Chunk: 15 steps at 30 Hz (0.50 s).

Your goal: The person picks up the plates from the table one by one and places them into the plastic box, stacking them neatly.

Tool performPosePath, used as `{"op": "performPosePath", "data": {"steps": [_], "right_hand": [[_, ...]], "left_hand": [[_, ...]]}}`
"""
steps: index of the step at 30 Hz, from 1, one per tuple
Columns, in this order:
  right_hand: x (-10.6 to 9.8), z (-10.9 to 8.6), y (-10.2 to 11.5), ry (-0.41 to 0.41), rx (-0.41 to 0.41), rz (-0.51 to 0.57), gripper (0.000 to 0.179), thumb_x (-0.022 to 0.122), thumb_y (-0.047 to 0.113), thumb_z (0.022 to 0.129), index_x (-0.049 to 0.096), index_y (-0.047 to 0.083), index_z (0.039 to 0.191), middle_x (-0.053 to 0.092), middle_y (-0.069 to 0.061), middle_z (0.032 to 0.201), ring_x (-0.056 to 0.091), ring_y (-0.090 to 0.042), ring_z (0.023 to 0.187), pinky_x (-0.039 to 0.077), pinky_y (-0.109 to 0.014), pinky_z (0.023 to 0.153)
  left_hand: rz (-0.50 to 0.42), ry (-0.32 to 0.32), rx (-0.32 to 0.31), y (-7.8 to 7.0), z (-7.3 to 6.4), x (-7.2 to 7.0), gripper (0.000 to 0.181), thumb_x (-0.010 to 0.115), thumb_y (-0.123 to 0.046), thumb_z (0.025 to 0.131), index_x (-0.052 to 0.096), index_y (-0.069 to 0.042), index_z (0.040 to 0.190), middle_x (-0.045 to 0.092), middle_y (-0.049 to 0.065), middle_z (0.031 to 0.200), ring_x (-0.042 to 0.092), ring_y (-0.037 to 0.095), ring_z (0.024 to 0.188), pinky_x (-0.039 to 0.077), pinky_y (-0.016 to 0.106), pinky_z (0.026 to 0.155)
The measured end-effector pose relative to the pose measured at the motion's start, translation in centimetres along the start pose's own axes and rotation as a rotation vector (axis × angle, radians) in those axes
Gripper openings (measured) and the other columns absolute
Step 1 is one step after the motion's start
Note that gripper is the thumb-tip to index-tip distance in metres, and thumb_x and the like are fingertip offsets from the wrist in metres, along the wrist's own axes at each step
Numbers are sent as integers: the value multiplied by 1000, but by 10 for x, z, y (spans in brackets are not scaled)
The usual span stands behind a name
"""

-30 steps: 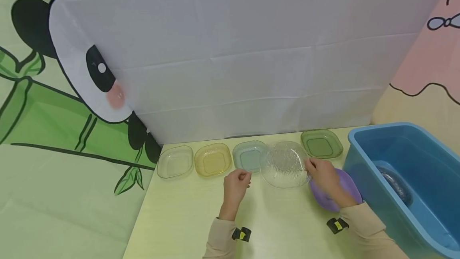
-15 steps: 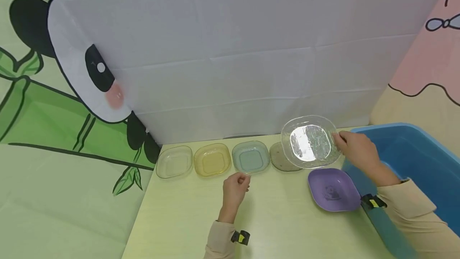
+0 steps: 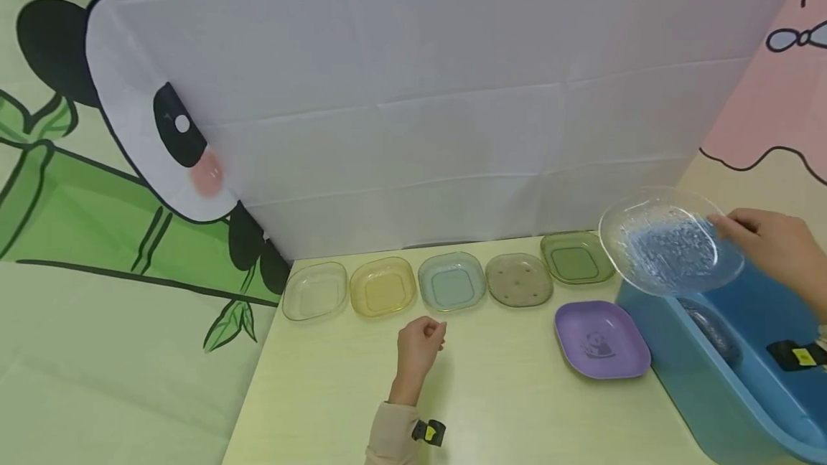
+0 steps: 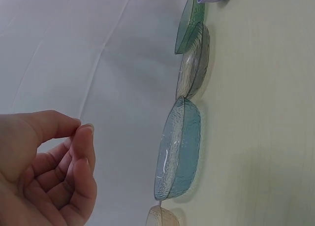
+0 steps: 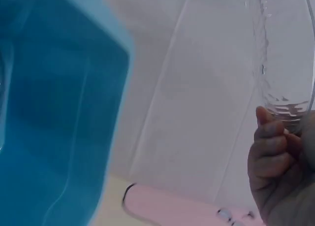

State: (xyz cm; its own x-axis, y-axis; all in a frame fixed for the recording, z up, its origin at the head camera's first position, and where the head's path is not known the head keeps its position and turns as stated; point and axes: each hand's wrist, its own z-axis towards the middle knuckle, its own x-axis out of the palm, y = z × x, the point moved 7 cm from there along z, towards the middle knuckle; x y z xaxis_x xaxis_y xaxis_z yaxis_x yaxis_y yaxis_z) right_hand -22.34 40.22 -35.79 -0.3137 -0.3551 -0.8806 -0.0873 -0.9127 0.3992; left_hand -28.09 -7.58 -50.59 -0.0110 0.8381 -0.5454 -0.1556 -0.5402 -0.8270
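My right hand pinches a clear textured plate by its right edge. The plate is held above the left rim of the blue tub; in the right wrist view part of the clear plate shows above the fingers. Loosely curled and holding nothing, my left hand hovers in front of the light blue plate. The left wrist view shows this left hand with its thumb tip against the index finger. A purple plate with a panda print lies beside the tub.
Along the back of the table stand a clear dish, a yellow dish, a smoky grey dish and a green dish. A clear, shiny item lies inside the tub. A white cloth hangs behind.
My right hand has lifted the clear plate off the grey dish and carried it right, over the tub's edge. The left hand has barely moved.
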Motion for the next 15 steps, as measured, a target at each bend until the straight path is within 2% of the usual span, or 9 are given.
{"op": "performPosePath", "data": {"steps": [2,3,5,7,9,11,13,15], "right_hand": [[6,7,-44,-10,28,34,43,42,35,97,60,-3,89,55,-15,69,46,-22,61,39,-32,49],[11,11,-70,-26,41,51,40,42,37,96,61,3,87,54,-12,68,47,-20,60,39,-32,48],[22,19,-115,-70,35,99,37,42,38,96,60,10,80,48,-4,60,42,-14,54,33,-27,46],[27,21,-143,-110,25,166,35,44,34,96,59,12,75,45,-1,55,41,-11,50,32,-27,45],[27,20,-154,-127,10,207,35,43,28,97,59,8,74,43,2,53,40,-8,48,31,-25,45],[21,13,-149,-137,16,217,40,43,24,97,59,-4,74,44,4,51,41,-4,46,32,-21,45],[14,5,-142,-149,68,231,42,44,23,97,60,-8,73,46,8,50,42,1,46,33,-18,45],[9,-1,-137,-143,84,207,44,43,21,97,58,-15,75,45,9,49,39,5,45,34,-19,46]], "left_hand": [[3,5,-8,3,-1,1,16,63,-14,85,64,-3,73,64,6,61,59,10,49,44,19,47],[4,8,-13,4,-1,2,16,63,-14,85,64,-3,73,64,6,61,59,10,49,44,19,47],[11,13,-22,6,-3,3,16,63,-15,85,65,-3,73,64,5,61,59,9,49,44,19,48],[19,17,-28,8,-4,3,16,63,-15,85,65,-4,73,64,4,60,58,8,49,44,19,48],[26,19,-36,10,-5,4,16,63,-16,85,65,-5,73,64,3,60,57,6,49,43,20,48],[27,23,-39,10,-6,4,16,63,-16,85,64,-5,73,63,3,60,56,6,49,43,20,47],[22,28,-52,12,-6,5,16,62,-16,85,64,-5,73,63,3,60,56,6,49,43,19,47],[18,28,-53,12,-7,5,16,63,-16,85,64,-5,74,63,3,61,56,6,49,43,20,47]]}}
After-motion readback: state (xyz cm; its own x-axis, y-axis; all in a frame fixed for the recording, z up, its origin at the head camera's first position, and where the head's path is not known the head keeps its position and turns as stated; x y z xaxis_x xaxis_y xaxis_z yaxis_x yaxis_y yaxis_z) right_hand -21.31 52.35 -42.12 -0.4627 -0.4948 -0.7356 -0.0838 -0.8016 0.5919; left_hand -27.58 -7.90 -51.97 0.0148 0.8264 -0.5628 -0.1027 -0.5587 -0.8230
